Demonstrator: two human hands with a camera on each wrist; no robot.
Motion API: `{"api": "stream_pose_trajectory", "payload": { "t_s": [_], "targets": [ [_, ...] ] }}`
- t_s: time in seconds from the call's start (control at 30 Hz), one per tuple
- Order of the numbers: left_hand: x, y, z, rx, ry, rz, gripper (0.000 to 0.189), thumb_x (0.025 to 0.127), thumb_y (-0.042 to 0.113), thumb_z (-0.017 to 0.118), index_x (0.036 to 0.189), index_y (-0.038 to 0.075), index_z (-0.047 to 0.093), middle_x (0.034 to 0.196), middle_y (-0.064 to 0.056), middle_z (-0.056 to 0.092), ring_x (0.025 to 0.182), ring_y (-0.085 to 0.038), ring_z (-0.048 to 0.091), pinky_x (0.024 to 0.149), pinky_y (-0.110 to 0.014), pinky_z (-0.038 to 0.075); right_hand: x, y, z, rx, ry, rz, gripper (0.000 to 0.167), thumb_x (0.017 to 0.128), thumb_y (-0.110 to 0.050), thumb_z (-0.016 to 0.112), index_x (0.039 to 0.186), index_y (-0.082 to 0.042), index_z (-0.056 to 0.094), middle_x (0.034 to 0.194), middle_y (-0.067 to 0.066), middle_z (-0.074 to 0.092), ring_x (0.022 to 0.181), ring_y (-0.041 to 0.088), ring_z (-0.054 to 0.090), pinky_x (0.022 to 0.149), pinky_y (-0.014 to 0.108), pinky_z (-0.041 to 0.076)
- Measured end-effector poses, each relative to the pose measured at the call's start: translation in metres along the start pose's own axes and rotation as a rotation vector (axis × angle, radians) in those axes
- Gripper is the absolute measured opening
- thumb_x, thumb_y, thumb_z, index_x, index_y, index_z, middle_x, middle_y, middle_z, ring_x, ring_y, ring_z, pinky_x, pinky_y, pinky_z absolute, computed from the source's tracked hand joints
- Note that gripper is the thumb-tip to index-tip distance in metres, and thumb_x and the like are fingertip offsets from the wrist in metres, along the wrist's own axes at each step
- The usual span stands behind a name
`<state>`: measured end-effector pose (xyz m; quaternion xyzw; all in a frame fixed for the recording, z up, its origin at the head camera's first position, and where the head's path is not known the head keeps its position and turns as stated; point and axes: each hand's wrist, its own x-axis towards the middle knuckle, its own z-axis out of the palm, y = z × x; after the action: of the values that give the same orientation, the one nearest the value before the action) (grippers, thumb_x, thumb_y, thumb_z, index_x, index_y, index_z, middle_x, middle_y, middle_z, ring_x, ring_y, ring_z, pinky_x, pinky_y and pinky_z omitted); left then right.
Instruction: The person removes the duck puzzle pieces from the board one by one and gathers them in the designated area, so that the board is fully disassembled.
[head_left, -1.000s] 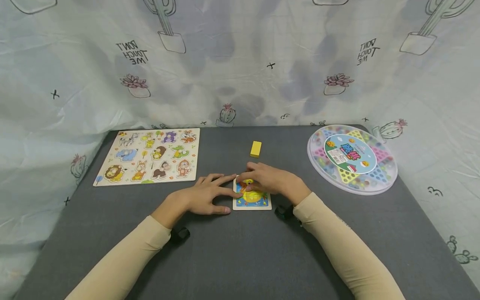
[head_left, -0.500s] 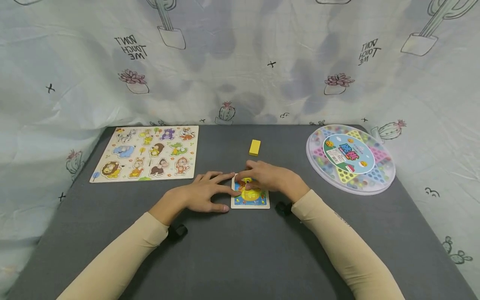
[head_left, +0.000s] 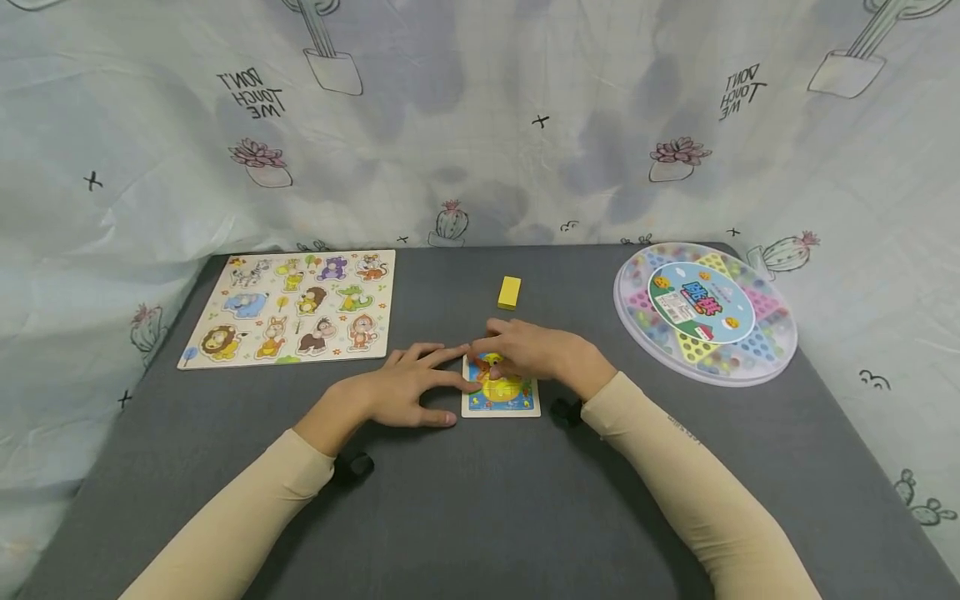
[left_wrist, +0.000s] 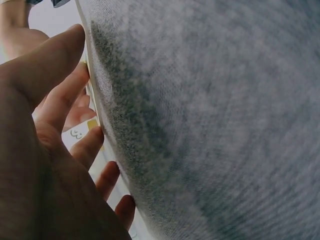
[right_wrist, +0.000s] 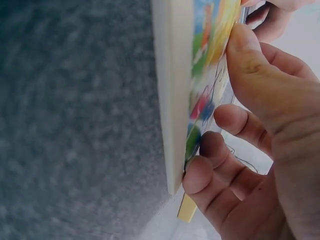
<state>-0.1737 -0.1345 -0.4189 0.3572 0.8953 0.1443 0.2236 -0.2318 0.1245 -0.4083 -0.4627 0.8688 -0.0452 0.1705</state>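
A small square picture puzzle (head_left: 501, 404), with a yellow duck on blue, lies flat on the table between both hands. My left hand (head_left: 401, 390) rests at its left side with fingers spread and fairly straight; the index and middle fingertips touch the puzzle's left part. Over the upper part bends my right hand (head_left: 536, 350), its thumb and fingertips on the picture. In the right wrist view, the thumb (right_wrist: 245, 47) lies on the puzzle's face and the other fingers bend toward its far edge. Whether a loose piece is pinched there is hidden.
Behind the puzzle lies a yellow block (head_left: 509, 293). An animal puzzle board (head_left: 288, 308) is at the back left, and a round clear-lidded game box (head_left: 705, 315) at the back right. A patterned curtain (head_left: 480, 125) hangs behind the grey table (head_left: 465, 517).
The head view has shifted slightly. Both hands stay at the puzzle with hardly any movement, and the puzzle stays in its place on the table.
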Motion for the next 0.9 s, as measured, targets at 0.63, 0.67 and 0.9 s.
{"api": "stream_pose_trajectory", "payload": {
  "t_s": [0.63,0.67,0.9],
  "targets": [
    [-0.0013,-0.0009,-0.0017,-0.007,-0.015,-0.003,0.056,0.098,0.060,0.059,0.151,0.051,0.045,0.173,0.010,0.007,0.158,-0.034,0.007,0.113,-0.074,0.016,-0.0067,0.0024,0.0046,0.183,0.143,-0.091,0.031,0.099,-0.028,0.069,0.130,-0.024,0.063,0.130,-0.003,0.054,0.114,0.016,0.057,0.097,0.036,0.050],
    [-0.0014,-0.0011,-0.0016,-0.006,-0.012,-0.003,0.056,0.098,0.060,0.059,0.151,0.052,0.045,0.173,0.010,0.007,0.158,-0.033,0.008,0.113,-0.074,0.016,-0.0066,0.0022,0.0052,0.192,0.149,-0.099,0.030,0.099,-0.028,0.069,0.128,-0.024,0.063,0.129,-0.003,0.055,0.113,0.015,0.057,0.097,0.036,0.050],
    [-0.0021,-0.0020,-0.0016,-0.027,-0.008,-0.001,0.056,0.098,0.059,0.060,0.151,0.051,0.045,0.173,0.010,0.007,0.158,-0.033,0.007,0.113,-0.076,0.014,-0.0051,0.0021,0.0077,0.265,0.182,-0.112,0.024,0.100,-0.026,0.068,0.123,-0.021,0.064,0.122,-0.005,0.058,0.104,0.013,0.057,0.091,0.035,0.050]
  ]
}}
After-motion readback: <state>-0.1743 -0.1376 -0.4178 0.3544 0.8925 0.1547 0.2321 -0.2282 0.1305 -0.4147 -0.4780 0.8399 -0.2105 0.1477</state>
